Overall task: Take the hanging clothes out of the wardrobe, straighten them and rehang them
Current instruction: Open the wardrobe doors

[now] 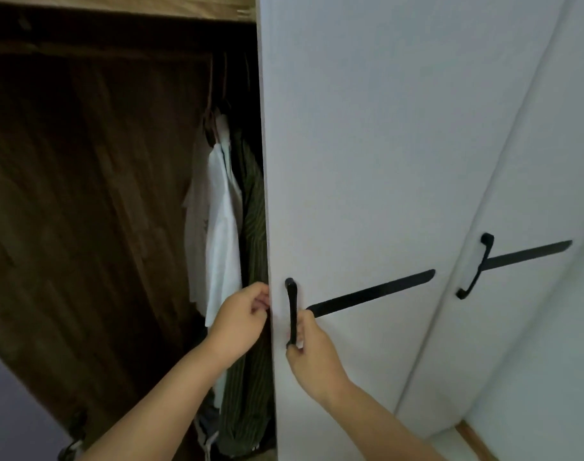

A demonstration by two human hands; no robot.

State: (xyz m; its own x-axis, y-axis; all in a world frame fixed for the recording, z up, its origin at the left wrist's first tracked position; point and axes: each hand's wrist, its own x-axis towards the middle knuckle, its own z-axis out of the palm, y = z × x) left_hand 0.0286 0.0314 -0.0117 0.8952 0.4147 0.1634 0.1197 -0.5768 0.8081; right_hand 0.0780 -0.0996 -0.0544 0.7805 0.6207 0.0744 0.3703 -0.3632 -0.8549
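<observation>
The wardrobe stands partly open, its dark wooden inside [84, 194] showing on the left. A white shirt [222, 227] and a green striped shirt [254, 227] hang on hangers just behind the edge of the white door [367, 144]. My left hand [240, 317] curls its fingers round that door's left edge, close to the green shirt. My right hand [312, 347] grips the lower end of the door's black handle [292, 311]. More pale clothes hang behind the white shirt, mostly hidden.
A second white door [533, 194] with its own black handle [477, 264] stands shut on the right. Black strips [370, 292] run sideways from both handles. A strip of wooden floor [473, 440] shows at the bottom right, and a dark hinge [75, 424] sits low left.
</observation>
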